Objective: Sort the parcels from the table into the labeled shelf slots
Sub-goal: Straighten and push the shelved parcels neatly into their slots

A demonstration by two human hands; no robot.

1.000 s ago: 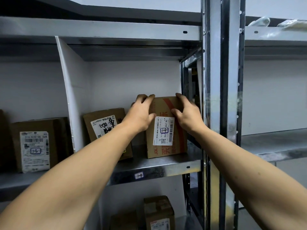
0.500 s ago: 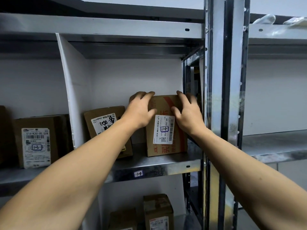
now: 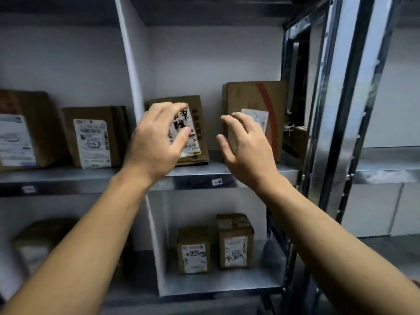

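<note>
Overhead, both hands' grips, left hand [image 3: 156,142] and right hand [image 3: 246,145], hang open, empty; grey steel shelf [image 3: 250,172] beneath.

Beyond my left hand [image 3: 156,142] a labelled box [image 3: 195,123] leans on the metal shelf [image 3: 250,171]; past my right hand [image 3: 245,144] a red-striped box [image 3: 256,96] stands upright. Left of my left hand, across the white divider [image 3: 129,53], two more boxes [image 3: 93,137] sit. Below my hands, the lower shelf [image 3: 222,283] holds two small boxes [image 3: 235,242] side by side.

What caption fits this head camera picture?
Both hands, left and right, hang open before the red-striped parcel on the shelf.
</note>
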